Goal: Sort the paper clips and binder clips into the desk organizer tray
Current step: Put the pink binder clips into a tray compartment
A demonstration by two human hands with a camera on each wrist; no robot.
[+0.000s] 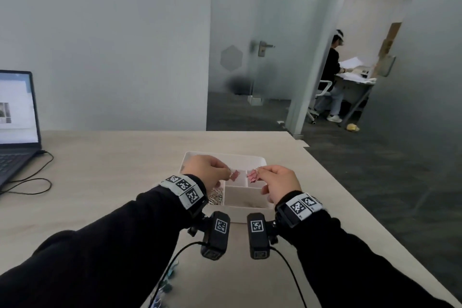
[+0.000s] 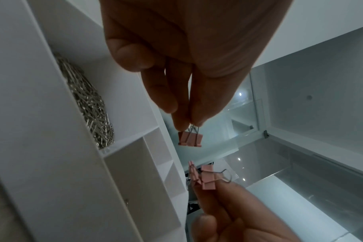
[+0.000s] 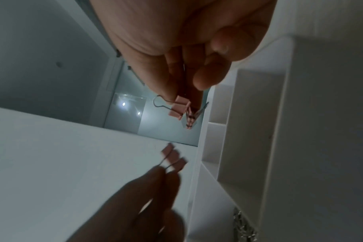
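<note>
A white desk organizer tray (image 1: 252,157) sits mid-desk under both hands. My left hand (image 1: 208,170) pinches the wire handles of one pink binder clip (image 1: 234,174), which dangles over the tray's small middle compartments; the left wrist view shows that pink binder clip (image 2: 190,138) hanging from my fingertips. My right hand (image 1: 277,182) pinches a small bunch of pink binder clips (image 1: 253,176), seen close as the bunch of binder clips (image 3: 181,111) in the right wrist view. Silver paper clips (image 1: 216,196) fill the tray's left compartment, the same heap of paper clips (image 2: 89,104) lying beside my left hand.
A laptop (image 1: 15,120) with a cable stands at the desk's left edge. More small clips (image 1: 165,282) lie on the desk near my left forearm. The desk's right edge (image 1: 350,195) drops to grey carpet. A seated person (image 1: 330,75) works far behind glass walls.
</note>
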